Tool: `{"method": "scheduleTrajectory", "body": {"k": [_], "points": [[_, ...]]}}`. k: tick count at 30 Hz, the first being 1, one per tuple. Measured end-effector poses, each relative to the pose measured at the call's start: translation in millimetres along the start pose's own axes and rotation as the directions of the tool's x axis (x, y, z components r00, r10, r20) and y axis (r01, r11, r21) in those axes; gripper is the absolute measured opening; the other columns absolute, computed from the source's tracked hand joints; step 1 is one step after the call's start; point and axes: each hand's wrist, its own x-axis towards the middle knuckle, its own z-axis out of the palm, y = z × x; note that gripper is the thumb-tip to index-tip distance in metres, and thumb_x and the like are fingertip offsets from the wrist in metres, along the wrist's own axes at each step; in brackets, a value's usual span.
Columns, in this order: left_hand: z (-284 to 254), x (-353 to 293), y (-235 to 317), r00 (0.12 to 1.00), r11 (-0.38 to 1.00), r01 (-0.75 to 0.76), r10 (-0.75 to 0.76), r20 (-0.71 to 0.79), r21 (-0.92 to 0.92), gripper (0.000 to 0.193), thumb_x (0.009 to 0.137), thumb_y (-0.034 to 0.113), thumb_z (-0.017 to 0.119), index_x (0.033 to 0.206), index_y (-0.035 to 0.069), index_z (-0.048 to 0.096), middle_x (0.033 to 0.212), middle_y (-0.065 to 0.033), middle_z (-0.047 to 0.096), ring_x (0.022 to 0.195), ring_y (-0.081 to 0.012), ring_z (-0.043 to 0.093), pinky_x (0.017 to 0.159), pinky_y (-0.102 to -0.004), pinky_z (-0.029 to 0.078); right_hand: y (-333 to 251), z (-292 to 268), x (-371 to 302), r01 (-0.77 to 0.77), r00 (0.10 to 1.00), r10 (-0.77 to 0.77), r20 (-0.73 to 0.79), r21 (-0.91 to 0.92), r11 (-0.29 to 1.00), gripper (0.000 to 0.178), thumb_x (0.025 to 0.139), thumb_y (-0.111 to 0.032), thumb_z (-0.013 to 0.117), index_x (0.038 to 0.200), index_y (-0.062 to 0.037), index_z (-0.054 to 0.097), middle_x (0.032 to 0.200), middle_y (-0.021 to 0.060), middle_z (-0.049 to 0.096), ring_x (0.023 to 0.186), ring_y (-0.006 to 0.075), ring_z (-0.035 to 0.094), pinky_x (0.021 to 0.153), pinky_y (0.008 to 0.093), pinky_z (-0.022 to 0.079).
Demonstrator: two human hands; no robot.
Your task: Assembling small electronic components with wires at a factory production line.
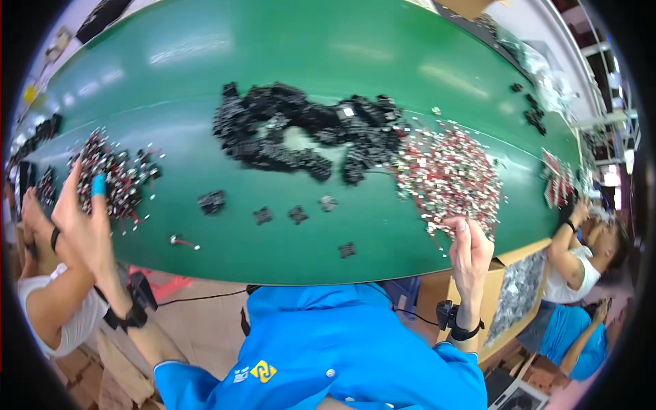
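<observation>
My left hand [87,222] is stretched out with its fingers apart, over the near-left edge of a mixed pile of small black and white parts with red wires [123,179]. A blue wrap covers one fingertip. My right hand [471,254] is closed in a pinch at the near edge of a heap of small white connectors with red wires [451,174]. What lies between its fingertips, if anything, is too small to make out. A large mound of black square plastic parts [273,147] lies between the two piles.
On the green table [355,65], several single black parts [296,214] and a short wired connector [183,241] lie near the front edge. An open cardboard box [461,304] with clear bags stands below right. Other people sit at left and right [574,266].
</observation>
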Motion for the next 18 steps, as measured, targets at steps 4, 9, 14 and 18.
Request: {"method": "scheduleTrajectory", "body": {"k": [4,9,14,18], "points": [[-9,-20,133,0.853,0.889,-0.155,0.341,0.396,-0.431,0.027,0.067,0.009,0.069,0.094,0.008,0.066,0.094,-0.0070,0.065,0.082,-0.0230,0.058,0.077,-0.0338,0.043,18,-20,7,0.002,1.000,-0.003,-0.004,-0.079,0.997,0.021,0.094,-0.014,0.048,0.099,-0.0006,0.064,0.063,-0.0012,0.050,0.052,0.0049,0.042,0.047,0.0212,0.035],[36,-93,219,0.605,0.735,-0.141,0.594,0.530,-0.663,0.034,0.068,0.023,0.072,0.098,0.010,0.064,0.084,-0.0040,0.056,0.075,-0.0203,0.052,0.058,-0.0304,0.047,30,-12,21,0.371,0.928,-0.346,0.135,-0.288,0.883,0.011,0.080,-0.010,0.065,0.090,-0.0053,0.064,0.073,0.0078,0.062,0.060,0.0197,0.059,0.054,0.0291,0.046],[53,-97,235,0.618,0.740,-0.018,0.537,0.574,-0.672,0.030,0.068,0.016,0.073,0.095,0.006,0.065,0.080,-0.0055,0.055,0.075,-0.0216,0.053,0.062,-0.0318,0.047,35,-5,28,0.544,0.839,-0.491,0.234,-0.398,0.739,0.016,0.075,-0.008,0.069,0.091,-0.0085,0.064,0.065,0.0042,0.051,0.052,0.0162,0.054,0.047,0.0289,0.045],[60,-95,235,0.571,0.704,0.200,0.481,0.665,-0.681,0.028,0.066,0.001,0.071,0.093,0.006,0.066,0.080,-0.0062,0.055,0.071,-0.0184,0.056,0.064,-0.0292,0.048,24,16,43,0.644,0.759,-0.480,0.439,-0.401,0.651,0.021,0.077,-0.012,0.065,0.098,-0.0125,0.061,0.081,0.0038,0.054,0.062,0.0201,0.059,0.048,0.0331,0.048]]}}
